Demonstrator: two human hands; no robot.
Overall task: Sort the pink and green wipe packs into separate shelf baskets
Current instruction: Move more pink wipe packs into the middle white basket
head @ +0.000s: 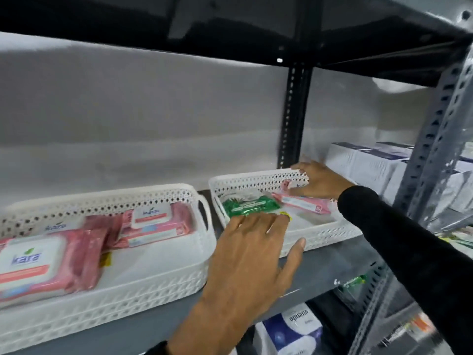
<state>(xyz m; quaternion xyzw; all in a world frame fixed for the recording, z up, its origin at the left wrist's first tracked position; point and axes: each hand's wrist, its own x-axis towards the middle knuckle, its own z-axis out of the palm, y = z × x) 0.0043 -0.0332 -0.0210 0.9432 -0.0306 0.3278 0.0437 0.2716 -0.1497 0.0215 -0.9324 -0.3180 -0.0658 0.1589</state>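
Observation:
Two white perforated baskets stand side by side on a grey shelf. The left basket [143,283] holds pink wipe packs [153,224], one at the front left and others behind. The right basket [322,234] holds a green wipe pack [249,205] and a pink pack [304,204] beside it. My left hand [252,254] hovers with fingers spread over the right basket's front left corner, its fingertips at the green pack's near edge. My right hand [321,180] reaches in at the basket's back right corner, fingers curled against the far end of the pink pack and the rim.
White boxes [368,162] are stacked on the shelf to the right of the baskets. A black perforated upright [291,119] stands behind them and a grey one [440,139] at the right. Blue-and-white boxes [291,329] sit on the shelf below.

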